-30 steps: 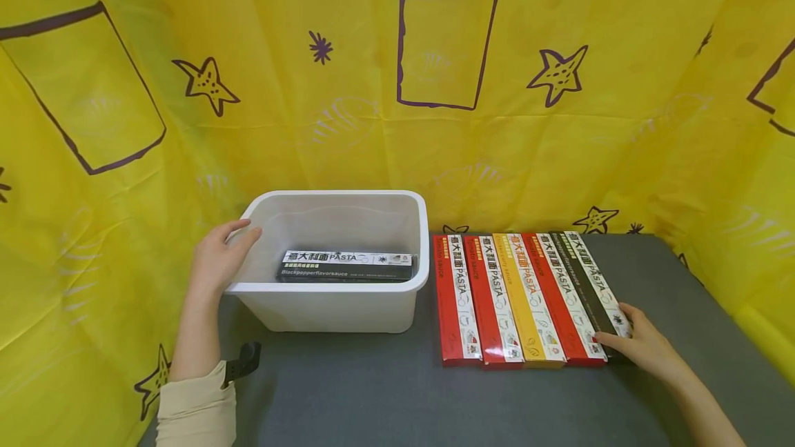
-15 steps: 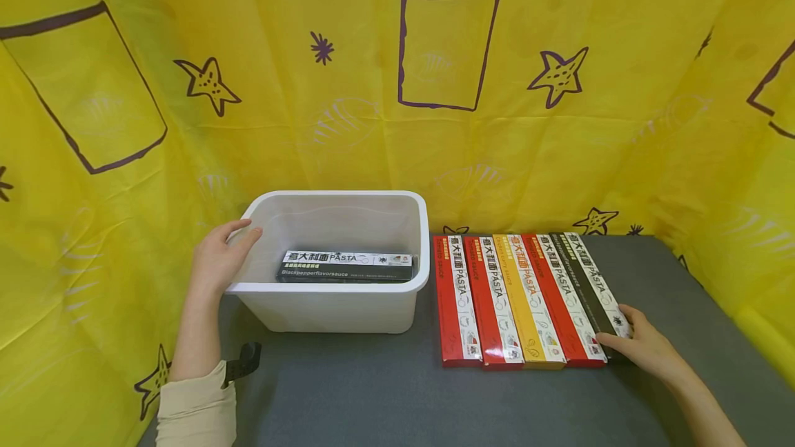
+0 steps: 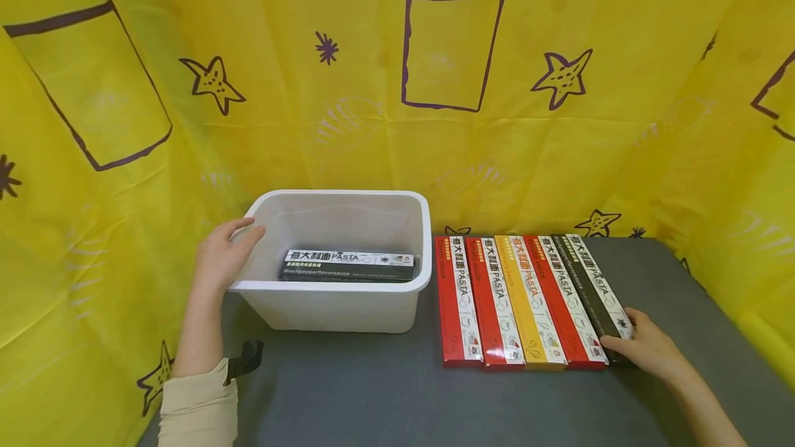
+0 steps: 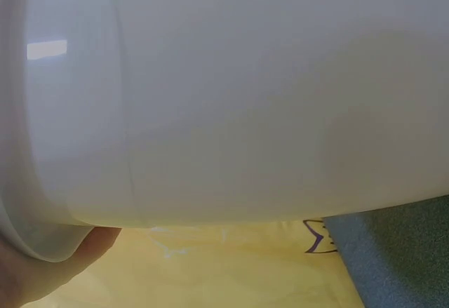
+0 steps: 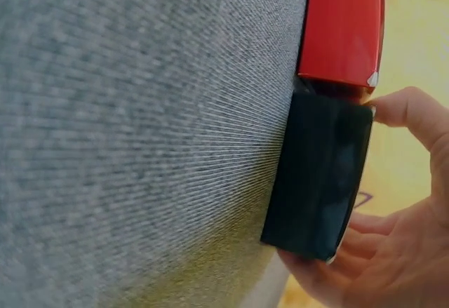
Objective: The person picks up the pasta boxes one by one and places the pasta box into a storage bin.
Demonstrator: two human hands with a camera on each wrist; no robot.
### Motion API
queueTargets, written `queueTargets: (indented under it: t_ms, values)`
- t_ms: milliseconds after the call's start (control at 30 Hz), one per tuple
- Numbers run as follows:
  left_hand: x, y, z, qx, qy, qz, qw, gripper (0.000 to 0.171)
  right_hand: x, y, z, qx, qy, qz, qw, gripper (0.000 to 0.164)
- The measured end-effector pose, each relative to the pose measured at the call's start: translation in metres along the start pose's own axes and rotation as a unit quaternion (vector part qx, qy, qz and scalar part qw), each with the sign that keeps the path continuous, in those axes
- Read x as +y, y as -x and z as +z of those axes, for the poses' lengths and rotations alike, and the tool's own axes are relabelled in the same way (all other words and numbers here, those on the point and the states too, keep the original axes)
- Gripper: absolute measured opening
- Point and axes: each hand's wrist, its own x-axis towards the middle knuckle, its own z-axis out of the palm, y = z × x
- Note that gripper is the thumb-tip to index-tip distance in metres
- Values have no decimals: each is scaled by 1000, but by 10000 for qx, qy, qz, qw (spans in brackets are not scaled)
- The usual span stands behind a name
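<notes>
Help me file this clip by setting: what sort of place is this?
Probably a makeshift indoor work or filming booth: yellow printed cloth hangs behind and at both sides of a grey surface, on which a white bin stands beside a row of pasta boxes.

1. I read "意大利面 PASTA", "Blackpepperflavorsauce" on the black pasta box in the bin.
2. My held black box matches.
3. Leftmost red pasta box: "PASTA", "Tomato sauce".
4. Yellow box: "PASTA".

The bin looks glossy plastic, the pasta boxes shiny card, the tabletop matt, finely ribbed
</notes>
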Motion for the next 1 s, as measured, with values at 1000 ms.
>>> queueTargets:
  t_ms: [1000]
  values:
    - [0,0,0,39,47,45,10000,65,9,3,5,86,602,117,9981,95]
